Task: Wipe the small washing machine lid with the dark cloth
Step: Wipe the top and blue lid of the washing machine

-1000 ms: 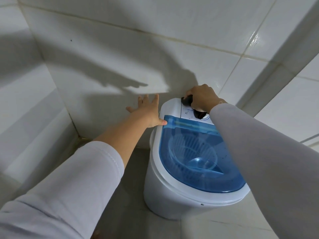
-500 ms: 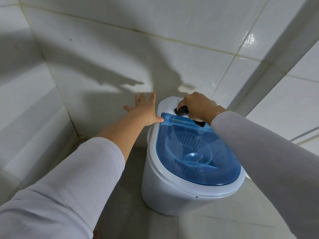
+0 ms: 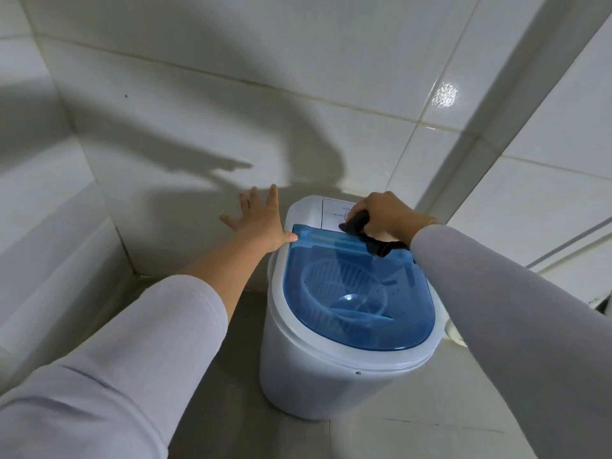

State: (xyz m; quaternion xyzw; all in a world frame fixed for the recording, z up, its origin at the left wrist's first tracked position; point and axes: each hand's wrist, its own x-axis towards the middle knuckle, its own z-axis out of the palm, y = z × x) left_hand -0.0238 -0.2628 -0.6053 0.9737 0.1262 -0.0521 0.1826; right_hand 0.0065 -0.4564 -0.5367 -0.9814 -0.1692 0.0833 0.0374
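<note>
Right hand (image 3: 385,215) is balled around the cloth (image 3: 359,223), sitting at the far hinge end of the lid (image 3: 354,289), partly on the white panel (image 3: 332,213). The lid's long axis runs toward the person, so I'd guess the wipe pulls back. Left hand (image 3: 261,220) is flat, fingers spread, thumb touching the lid's far left corner.

The right hand (image 3: 385,215), gripping the bunched dark cloth (image 3: 362,228), has slid from the translucent blue plastic lid's (image 3: 357,286) rear edge back onto the white control panel (image 3: 332,215).
</note>
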